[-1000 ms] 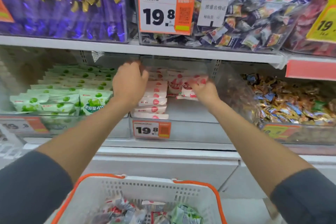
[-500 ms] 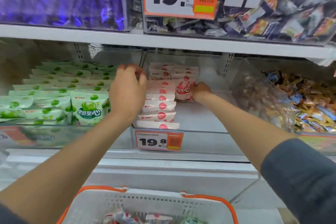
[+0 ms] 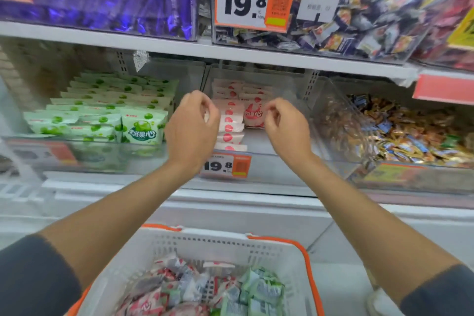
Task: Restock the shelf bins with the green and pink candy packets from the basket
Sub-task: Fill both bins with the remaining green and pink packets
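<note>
Left hand [image 3: 192, 127]: fingers loosely curled, back to the camera, no packet seen in it; it hangs in front of the pink row.
Right hand [image 3: 287, 128]: fingers loosely curled, thumb near the fingertips, pinching nothing; it is just before the upright packet [image 3: 252, 115].
Pink packets [image 3: 230, 127]: one overlapping row at the left of the pink bin [image 3: 277, 161], with the upright packet beside it; the bin floor to the right is bare.
Green packets [image 3: 102, 110]: in rows in the green bin [image 3: 89, 158].
Basket [image 3: 230, 244]: below the forearms, with both colours mixed inside, so likely much restocking remains.
Risk: the upright packet has little support, and a brush from the right hand could topple it. The left hand could nudge the row askew. The mixed basket invites a wrong-colour pick.
Hidden: the left palm; the row behind that hand; the basket's near side is cut off; small print is blurred.
</note>
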A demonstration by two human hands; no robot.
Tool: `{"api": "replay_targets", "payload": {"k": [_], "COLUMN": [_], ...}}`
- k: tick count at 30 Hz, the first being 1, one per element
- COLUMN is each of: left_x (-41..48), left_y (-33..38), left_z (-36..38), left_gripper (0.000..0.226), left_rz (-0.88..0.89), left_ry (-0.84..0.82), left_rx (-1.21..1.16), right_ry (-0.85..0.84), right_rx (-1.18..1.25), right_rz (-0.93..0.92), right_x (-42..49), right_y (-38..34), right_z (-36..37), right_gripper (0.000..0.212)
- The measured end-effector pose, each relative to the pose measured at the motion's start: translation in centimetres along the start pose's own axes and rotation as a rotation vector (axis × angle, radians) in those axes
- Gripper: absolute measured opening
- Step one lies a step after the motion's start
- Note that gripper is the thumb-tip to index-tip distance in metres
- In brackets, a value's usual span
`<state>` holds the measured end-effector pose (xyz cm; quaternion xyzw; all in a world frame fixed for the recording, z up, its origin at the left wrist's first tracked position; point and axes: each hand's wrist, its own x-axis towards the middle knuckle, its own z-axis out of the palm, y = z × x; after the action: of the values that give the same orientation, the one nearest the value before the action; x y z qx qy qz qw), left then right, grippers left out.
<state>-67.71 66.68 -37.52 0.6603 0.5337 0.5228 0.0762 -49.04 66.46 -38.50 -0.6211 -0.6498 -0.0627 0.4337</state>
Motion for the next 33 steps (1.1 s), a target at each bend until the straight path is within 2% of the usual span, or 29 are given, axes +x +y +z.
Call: {"api": "replay_targets", "payload": {"k": [3, 5, 9, 11, 14, 17, 19, 21, 22, 23, 25, 28, 30, 31, 33], "left_x": [-5.3, -8.6, -14.1, -16.0, -17.4, -17.7, -18.1, -18.6, -18.9, -19.2, -19.5, -19.4, -19.1, -19.0, -18.7], "left_y": [0.1, -1.5, -7.9, -11.3, -15.4, -17.7, -17.8, -17.9, -17.9, -17.9, -17.8, -15.5, -13.7, -12.8, -11.6], "left_z": [-1.6, -2.4, -3.8, -4.8, -6.4, -6.6, -6.0, -5.3, -5.2, -5.1, -4.8, -4.8, -4.6, -4.4, -3.8], "left_gripper": [0.016, 0.016, 0.018, 0.023, 0.019, 0.019, 0.017, 0.018, 0.019, 0.019, 0.02, 0.028, 0.046, 0.053, 0.05], "left_rz": [-0.153, -0.321, -0.517, -0.623, -0.762, -0.85, -0.839, -0.808, -0.791, -0.786, -0.821, -0.937, -0.958, -0.941, -0.925], "left_ry": [-0.11, -0.22, -0.642, -0.812, -0.848, -0.834, -0.86, -0.902, -0.913, -0.91, -0.904, -0.979, -1.087, -1.069, -0.865], "left_rx": [-0.066, -0.05, 0.04, 0.075, 0.103, 0.163, 0.183, 0.217, 0.236, 0.249, 0.224, -0.018, -0.254, -0.335, -0.367], "right_ry": [-0.013, -0.159, -0.685, -0.89, -1.201, -1.509, -1.499, -1.435, -1.372, -1.293, -1.073, -0.805, -0.767, -0.78, -0.801], "right_rx": [0.034, 0.034, -0.025, -0.033, -0.049, 0.12, 0.123, 0.014, -0.013, -0.007, 0.032, 0.126, 0.221, 0.253, 0.338], "right_rz": [-0.155, -0.139, 0.048, 0.193, 0.37, 0.552, 0.508, 0.304, 0.265, 0.278, 0.359, 0.376, 0.24, 0.17, 0.139], "right_x": [-6.2, -10.4, -18.8, -22.4, -27.4, -32.6, -35.1, -35.3, -34.7, -33.9, -31.8, -28.7, -26.7, -25.8, -24.3], "right_y": [-3.0, -4.0, -3.4, -1.9, -0.1, -0.1, 0.1, 0.5, 0.6, 0.7, 0.9, 0.1, -1.8, -2.9, -4.4], "right_z": [-0.5, 1.0, 6.4, 9.4, 13.5, 15.7, 16.6, 17.0, 16.7, 16.4, 15.4, 13.2, 11.3, 10.3, 8.8], "right_gripper": [0.012, 0.014, 0.021, 0.024, 0.031, 0.069, 0.063, 0.047, 0.037, 0.03, 0.031, 0.031, 0.031, 0.027, 0.021]}}
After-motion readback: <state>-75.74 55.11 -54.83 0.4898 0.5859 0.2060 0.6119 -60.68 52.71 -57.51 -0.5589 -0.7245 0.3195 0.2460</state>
